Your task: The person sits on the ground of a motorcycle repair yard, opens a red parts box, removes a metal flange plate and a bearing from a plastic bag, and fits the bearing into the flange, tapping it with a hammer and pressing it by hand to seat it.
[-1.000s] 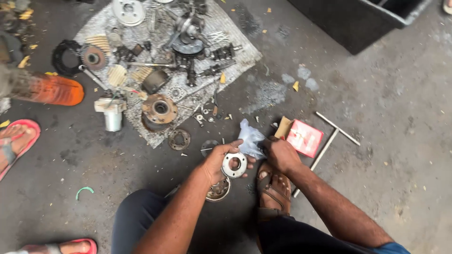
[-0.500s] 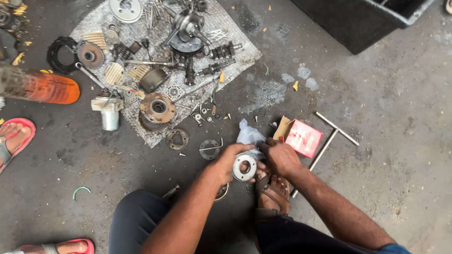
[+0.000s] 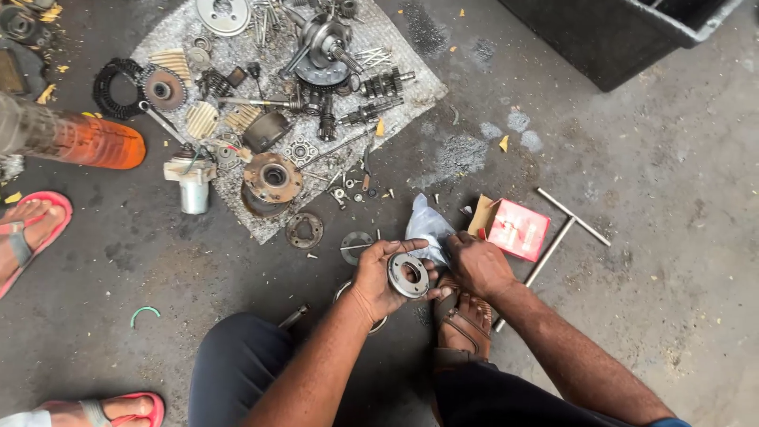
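Observation:
My left hand (image 3: 379,277) grips a round metal ring-shaped part (image 3: 408,274) with a central hole, held flat just above the concrete floor. My right hand (image 3: 477,263) is closed beside it, its fingers at the edge of a crumpled clear plastic bag (image 3: 427,225); what it holds is hidden. Under my right wrist sits my foot in a brown sandal (image 3: 465,326). A small red and white box (image 3: 518,229) lies just right of the bag.
A grey mat (image 3: 395,59) holds several engine parts: gears, a crankshaft (image 3: 320,35), a round hub (image 3: 273,178). A T-handle wrench (image 3: 561,229) lies right of the box. An orange bottle (image 3: 87,141) and another person's pink sandals (image 3: 32,229) sit left. A black bin (image 3: 617,35) stands top right.
My left hand has carried the ring part a little right, toward my right hand. The view has drifted up and left, so the mat sits lower and more to the right.

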